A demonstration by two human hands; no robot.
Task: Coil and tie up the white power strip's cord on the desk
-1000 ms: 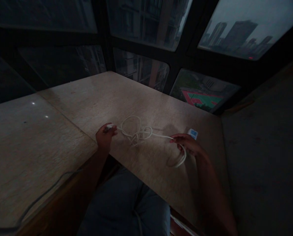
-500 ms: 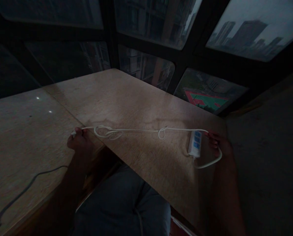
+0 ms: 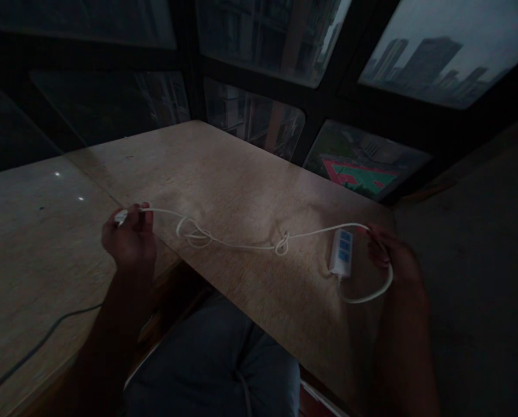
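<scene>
A white cord (image 3: 241,244) stretches across the wooden table (image 3: 224,174) with two loose knots in it. My left hand (image 3: 131,240) is closed on the plug end of the cord at the left. My right hand (image 3: 391,258) is closed on the cord at the right, where it loops back to a white power strip (image 3: 342,252) with blue sockets that lies on the table beside that hand.
A dark cable (image 3: 28,350) runs over the lower table surface at the left. Large dark-framed windows (image 3: 363,156) stand right behind the table's far edge. My lap (image 3: 224,359) is below the table's near edge.
My hands have drawn apart, pulling the bunched cord out into a long line with two knots. The power strip has come to lie beside my right hand. In the last half second the cord slackened slightly.
</scene>
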